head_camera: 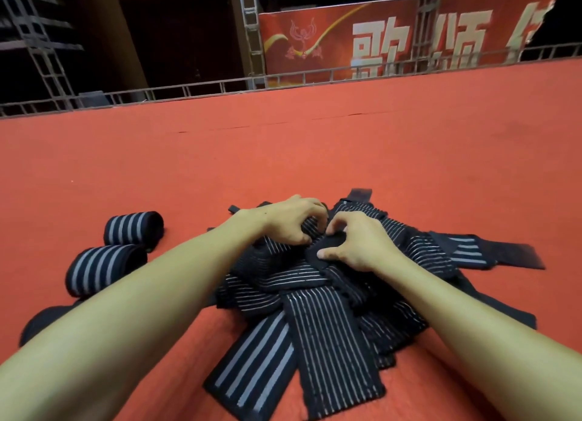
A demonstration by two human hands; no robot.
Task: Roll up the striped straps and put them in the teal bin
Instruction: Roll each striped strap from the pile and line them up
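So, a big messy pile of striped straps is spread out on the red carpeted floor, right in the middle of the view, black with thin pale stripes mostly. Both hands are planted on top of it. The left hand is curled over, and a bunched-up top strap is gripped under its fingers. The right hand is curled too, with a plain black strap end pinched between thumb and fingers. The two hands are nearly touching at the fingertips. Whether that black end belongs to the same strap can't really be told.

At the near edge of the pile, a wide-striped strap is laid flat, partly covered by a fine-striped strap crossing over it. Another flat strap is stuck out to the right.

Off to the left, apart from the pile, two rolled straps are sat on the carpet: a far roll and a near roll, just beside each other. A third dark roll is half hidden behind the left forearm.

At the far edge of the carpet a metal railing can be seen, with a red banner with big pale characters hung behind it.
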